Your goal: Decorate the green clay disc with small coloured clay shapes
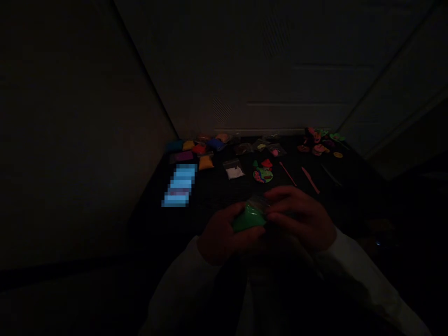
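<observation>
Between my two hands, above the near edge of the dark table, is a clear bag of green modelling clay (250, 218). My left hand (227, 233) is closed around the bag's left side, its thumb along the lower edge. The fingers of my right hand (301, 217) pinch the clear upper right part of the bag. Beyond the hands lies a small round clay figure (263, 174) in green, blue and red. To its left is a bag of white clay (234, 171).
Several bags of coloured clay, among them an orange one (206, 162), line the back left. A lit phone (180, 185) lies at the left. Right of the figure lie a thin pink stick (287, 173) and a pink plastic knife (310, 180). Colourful clay pieces (318, 148) sit back right. The room is very dark.
</observation>
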`<action>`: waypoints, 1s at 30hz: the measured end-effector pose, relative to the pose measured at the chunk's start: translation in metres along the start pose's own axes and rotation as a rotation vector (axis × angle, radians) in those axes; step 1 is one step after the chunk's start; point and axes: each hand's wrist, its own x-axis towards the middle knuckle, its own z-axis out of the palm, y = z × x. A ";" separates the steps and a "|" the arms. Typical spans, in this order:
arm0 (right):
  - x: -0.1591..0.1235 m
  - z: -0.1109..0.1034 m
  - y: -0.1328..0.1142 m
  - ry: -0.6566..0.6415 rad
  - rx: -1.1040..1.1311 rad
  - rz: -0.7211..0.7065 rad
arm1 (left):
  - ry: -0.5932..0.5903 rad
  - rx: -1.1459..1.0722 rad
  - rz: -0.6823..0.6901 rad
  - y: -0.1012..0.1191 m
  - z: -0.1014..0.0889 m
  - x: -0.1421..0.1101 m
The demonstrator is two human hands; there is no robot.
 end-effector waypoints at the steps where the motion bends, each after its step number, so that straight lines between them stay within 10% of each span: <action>1: -0.001 0.001 0.000 0.027 -0.005 0.016 | 0.002 0.001 0.015 -0.001 0.000 0.000; 10: -0.001 0.003 -0.004 0.006 -0.055 0.127 | 0.032 -0.023 0.147 -0.007 0.001 0.001; 16: -0.003 0.006 -0.006 0.004 -0.137 0.089 | 0.253 0.054 0.170 -0.001 -0.007 0.000; 30: -0.005 0.011 -0.003 0.031 -0.161 0.065 | 0.236 0.338 0.343 -0.007 -0.006 -0.001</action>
